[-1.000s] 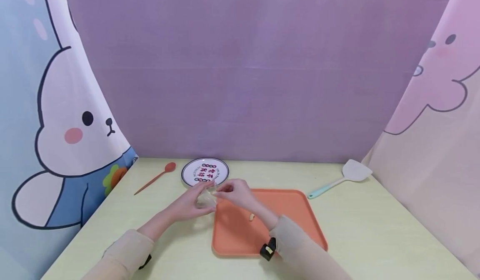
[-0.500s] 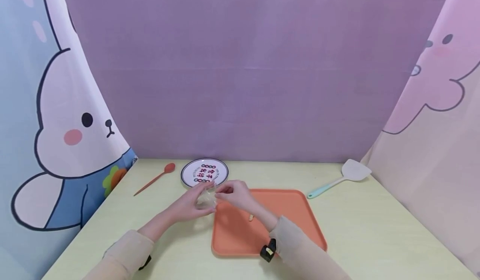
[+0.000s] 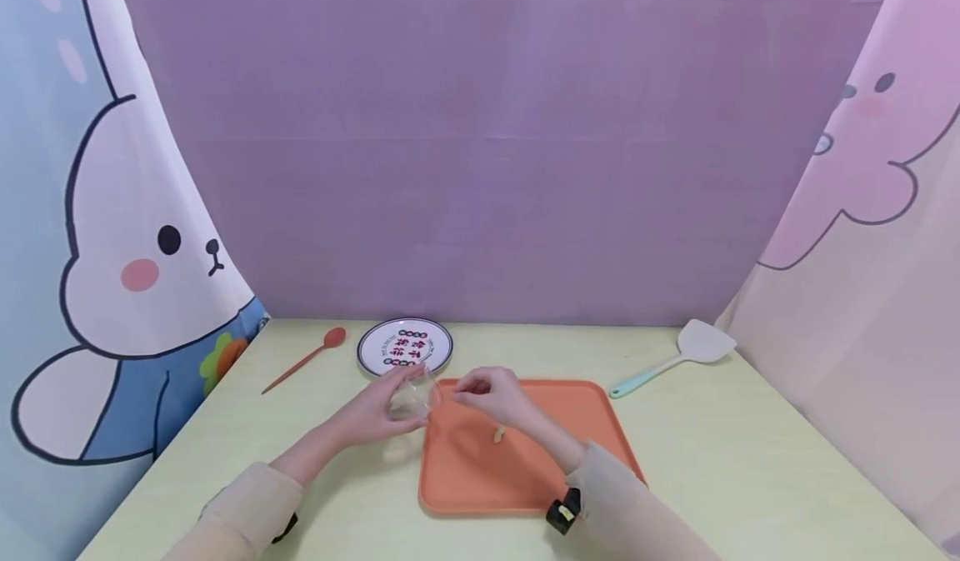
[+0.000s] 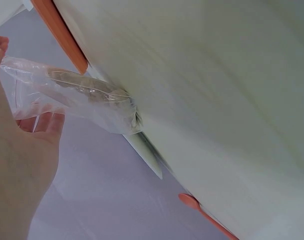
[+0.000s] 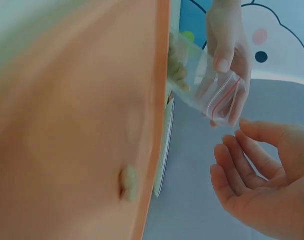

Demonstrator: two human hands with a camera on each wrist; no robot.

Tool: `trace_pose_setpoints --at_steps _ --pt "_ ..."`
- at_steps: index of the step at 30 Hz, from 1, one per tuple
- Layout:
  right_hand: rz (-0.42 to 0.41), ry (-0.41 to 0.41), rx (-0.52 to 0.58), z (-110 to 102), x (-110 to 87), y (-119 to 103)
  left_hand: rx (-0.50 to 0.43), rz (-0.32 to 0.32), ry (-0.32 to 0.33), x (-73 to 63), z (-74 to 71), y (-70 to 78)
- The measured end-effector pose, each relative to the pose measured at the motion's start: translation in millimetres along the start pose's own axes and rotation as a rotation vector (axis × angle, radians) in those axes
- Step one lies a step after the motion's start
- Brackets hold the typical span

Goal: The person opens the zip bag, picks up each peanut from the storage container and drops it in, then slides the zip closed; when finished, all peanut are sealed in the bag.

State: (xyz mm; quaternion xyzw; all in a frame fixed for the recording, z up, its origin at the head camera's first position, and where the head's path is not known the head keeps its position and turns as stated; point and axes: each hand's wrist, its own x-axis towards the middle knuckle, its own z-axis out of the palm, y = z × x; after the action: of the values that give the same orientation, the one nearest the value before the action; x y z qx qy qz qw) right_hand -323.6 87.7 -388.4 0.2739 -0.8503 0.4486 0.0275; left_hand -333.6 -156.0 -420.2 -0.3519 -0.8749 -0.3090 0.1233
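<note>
My left hand [image 3: 371,409] grips a clear zip-lock bag [image 3: 411,401] between thumb and fingers, above the table by the left edge of the orange tray [image 3: 465,486]. In the right wrist view the bag's red-lined mouth points toward my right hand [image 5: 271,175], and pale lumps [image 5: 175,67] lie at its bottom. In the head view my right hand stands just right of the bag, apart from it. Its fingers are loosely bent, with nothing visible between them. On the tray lies one small pale, nut-like piece [image 3: 498,434].
Behind the bag stands a white plate [image 3: 386,346] with red characters and a dark rim. A red spoon [image 3: 303,365] lies at the left. To the right is a white spatula [image 3: 705,343] with a mint handle. A purple cloth [image 3: 480,169] hangs behind the table.
My right hand has let go of the bag's mouth and drawn back to the right. The left hand keeps holding the bag, whose mouth now shows rounder. The view has shifted slightly.
</note>
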Motion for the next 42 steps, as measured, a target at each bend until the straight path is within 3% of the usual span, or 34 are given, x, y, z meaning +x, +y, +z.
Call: trace_pose_setpoints --at_steps 7,13,18,25,31,42 --pt "0.074 -0.044 0.016 -11.5 -16.1 15.3 -0.006 -0.009 -0.002 -0.6 0.8 -0.8" --pt "0.073 -0.081 0.006 -21.0 -27.5 28.5 -0.009 -0.006 -0.001 0.5 0.2 -0.3" --pt "0.059 -0.143 -0.068 -26.0 -35.8 39.4 -0.002 0.000 -0.001 0.4 0.0 -0.2" --pt "0.082 -0.226 -0.055 -29.1 -41.3 44.8 0.006 0.002 -0.003 0.9 0.2 0.2" --pt "0.073 -0.217 -0.113 -28.6 -42.6 46.1 0.000 0.000 -0.006 1.2 -0.3 1.0" --pt "0.150 -0.226 -0.191 -28.9 -46.8 41.3 -0.006 0.008 -0.003 1.5 1.9 -2.3"
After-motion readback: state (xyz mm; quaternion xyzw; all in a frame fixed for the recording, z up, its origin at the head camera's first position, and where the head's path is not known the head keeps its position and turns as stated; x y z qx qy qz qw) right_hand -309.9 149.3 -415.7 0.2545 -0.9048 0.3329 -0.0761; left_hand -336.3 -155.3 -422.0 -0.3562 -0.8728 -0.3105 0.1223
